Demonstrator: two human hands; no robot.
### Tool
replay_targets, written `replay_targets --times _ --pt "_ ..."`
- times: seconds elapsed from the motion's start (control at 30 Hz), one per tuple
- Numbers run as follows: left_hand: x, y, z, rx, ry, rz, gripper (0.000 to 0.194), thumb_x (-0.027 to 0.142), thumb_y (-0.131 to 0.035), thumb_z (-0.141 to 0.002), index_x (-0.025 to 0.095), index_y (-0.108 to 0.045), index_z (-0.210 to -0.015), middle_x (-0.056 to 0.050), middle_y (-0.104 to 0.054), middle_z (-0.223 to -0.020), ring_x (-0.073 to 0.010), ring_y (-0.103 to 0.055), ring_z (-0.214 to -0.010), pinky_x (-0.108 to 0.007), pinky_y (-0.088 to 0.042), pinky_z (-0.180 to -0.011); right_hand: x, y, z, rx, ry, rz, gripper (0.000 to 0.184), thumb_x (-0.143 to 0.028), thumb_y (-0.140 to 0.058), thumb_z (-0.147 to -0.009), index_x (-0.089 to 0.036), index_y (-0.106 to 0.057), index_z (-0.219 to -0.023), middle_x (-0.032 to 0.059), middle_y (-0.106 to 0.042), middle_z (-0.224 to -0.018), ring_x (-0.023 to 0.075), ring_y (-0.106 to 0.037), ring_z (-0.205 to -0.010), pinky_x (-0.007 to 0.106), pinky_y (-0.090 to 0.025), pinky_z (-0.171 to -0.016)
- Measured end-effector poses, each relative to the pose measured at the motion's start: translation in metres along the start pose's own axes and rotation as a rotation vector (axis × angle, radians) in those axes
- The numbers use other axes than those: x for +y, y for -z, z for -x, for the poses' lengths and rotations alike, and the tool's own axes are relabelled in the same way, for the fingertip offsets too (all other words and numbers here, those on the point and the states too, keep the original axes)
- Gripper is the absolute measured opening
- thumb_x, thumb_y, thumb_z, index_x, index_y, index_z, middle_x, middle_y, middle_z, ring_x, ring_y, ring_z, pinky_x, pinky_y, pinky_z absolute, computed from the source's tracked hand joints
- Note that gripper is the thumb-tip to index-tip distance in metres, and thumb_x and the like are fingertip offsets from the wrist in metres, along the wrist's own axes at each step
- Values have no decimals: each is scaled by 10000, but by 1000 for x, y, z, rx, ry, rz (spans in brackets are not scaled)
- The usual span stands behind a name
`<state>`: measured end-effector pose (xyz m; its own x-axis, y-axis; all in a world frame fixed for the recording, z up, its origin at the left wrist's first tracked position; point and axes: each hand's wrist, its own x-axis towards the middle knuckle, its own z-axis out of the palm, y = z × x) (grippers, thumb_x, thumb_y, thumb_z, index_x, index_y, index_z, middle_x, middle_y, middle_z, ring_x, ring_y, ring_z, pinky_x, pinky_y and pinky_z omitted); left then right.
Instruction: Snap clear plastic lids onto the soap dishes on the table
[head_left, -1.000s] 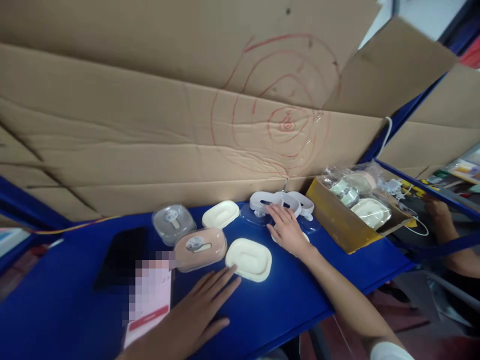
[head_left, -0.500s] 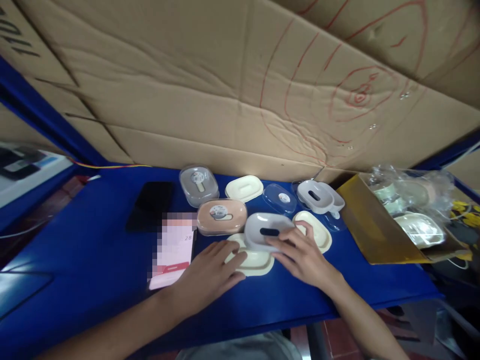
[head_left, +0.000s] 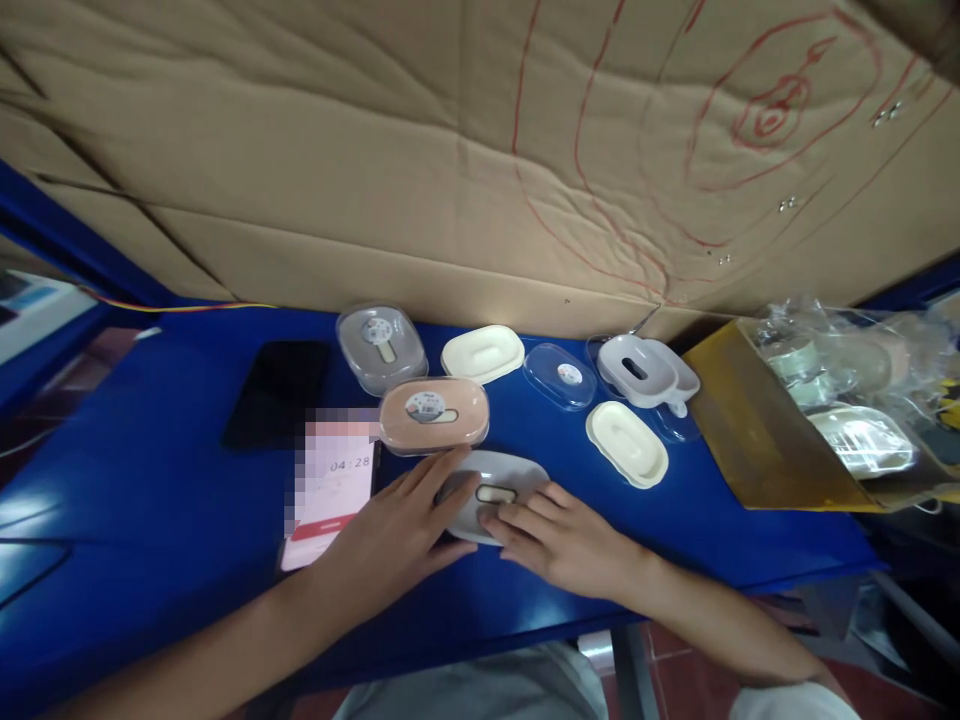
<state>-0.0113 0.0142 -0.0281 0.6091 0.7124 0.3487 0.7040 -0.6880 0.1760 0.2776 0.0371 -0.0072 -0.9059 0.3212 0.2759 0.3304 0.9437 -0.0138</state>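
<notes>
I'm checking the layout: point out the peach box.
In the head view, the peach box lies near centre, just beyond the left hand, right of the lit phone, front-right of the gray lidded box.

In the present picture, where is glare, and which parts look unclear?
Head view: glare on the blue table, far left, and on the wrapped dish, right; plastic wrap behind it looks soft; pixel blocks cover part of the lit phone.

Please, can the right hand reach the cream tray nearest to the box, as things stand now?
Likely yes. Between the right hand and the cream tray only blue table shows; the hand would first need to leave the grey dish it touches.
</notes>
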Motion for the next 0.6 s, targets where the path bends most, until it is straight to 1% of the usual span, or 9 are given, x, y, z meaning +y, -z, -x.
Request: replay_targets --times 0.07,0.1,0.13,0.23,0.27,0.33,0.43,0.53,0.6 --pt "-2 3 -1 -3 -38 15 492 308 -683 -1064 171 -586 -1526 -235 -532 -1681 -426 -612 -1490 -578 -616 -1144 13 0 3 51 9 -79 443 -437 -540 -1186 -160 -652 -1513 102 -791 -1362 223 -713 -1209 366 -546 -1023" --pt "-2 4 -1 -1 -51 22 504 259 -677 -1039 166 -586 -1526 -230 -521 -1695 -424 -599 -1503 -584 -602 -1164 24 0 4 84 -46 -114 477 -473 -496 -1195 -185 -625 -1553 106 -778 -1400 233 -706 -1268 387 -543 -1079" --pt "-3 5 -2 1 -59 29 526 223 -666 -1013 160 -584 -1529 -224 -514 -1703 -422 -588 -1513 -589 -590 -1180 36 1 6 111 -151 -127 500 -486 -458 -1201 -214 -585 -1601 113 -760 -1442 248 -691 -1328 425 -529 -1136" --pt "-4 9 -3 -4 -69 49 575 182 -625 -970 166 -579 -1542 -189 -538 -1691 -406 -586 -1511 -583 -580 -1200 72 2 12 111 -594 -21 538 -445 -443 -1196 -246 -482 -1695 166 -672 -1572 336 -602 -1488 600 -432 -1262" --pt "-5 10 -3 -12 -76 57 572 183 -617 -971 175 -582 -1542 -177 -550 -1683 -400 -592 -1504 -579 -583 -1198 81 1 15 96 -680 14 545 -448 -471 -1185 -236 -493 -1686 185 -650 -1593 367 -571 -1520 645 -397 -1282" --pt "-8 11 -4 -23 -93 70 548 195 -612 -982 190 -595 -1530 -166 -568 -1670 -393 -611 -1484 -575 -595 -1184 91 -1 19 80 -729 31 538 -469 -558 -1151 -215 -558 -1625 206 -644 -1580 397 -556 -1528 670 -384 -1288" --pt "-12 12 -6 -14 -121 89 506 218 -643 -998 197 -619 -1503 -171 -583 -1654 -394 -628 -1466 -578 -595 -1181 93 -8 23 100 -755 23 605 -513 -697 -1076 -217 -573 -1589 219 -621 -1566 412 -556 -1518 655 -438 -1254" --pt "-14 12 -7 -5 -126 127 527 247 -701 -1012 211 -606 -1529 -162 -595 -1648 -376 -622 -1481 -553 -573 -1216 88 -10 23 113 -794 -1 641 -499 -721 -1058 -221 -543 -1607 238 -550 -1635 441 -536 -1536 673 -481 -1217" --pt "-13 12 -7 -23 -98 159 595 256 -714 -1028 222 -544 -1597 -154 -596 -1655 -360 -603 -1510 -540 -562 -1232 83 -6 22 143 -761 -88 584 -462 -713 -1062 -229 -563 -1577 220 -568 -1620 412 -573 -1510 636 -510 -1213"
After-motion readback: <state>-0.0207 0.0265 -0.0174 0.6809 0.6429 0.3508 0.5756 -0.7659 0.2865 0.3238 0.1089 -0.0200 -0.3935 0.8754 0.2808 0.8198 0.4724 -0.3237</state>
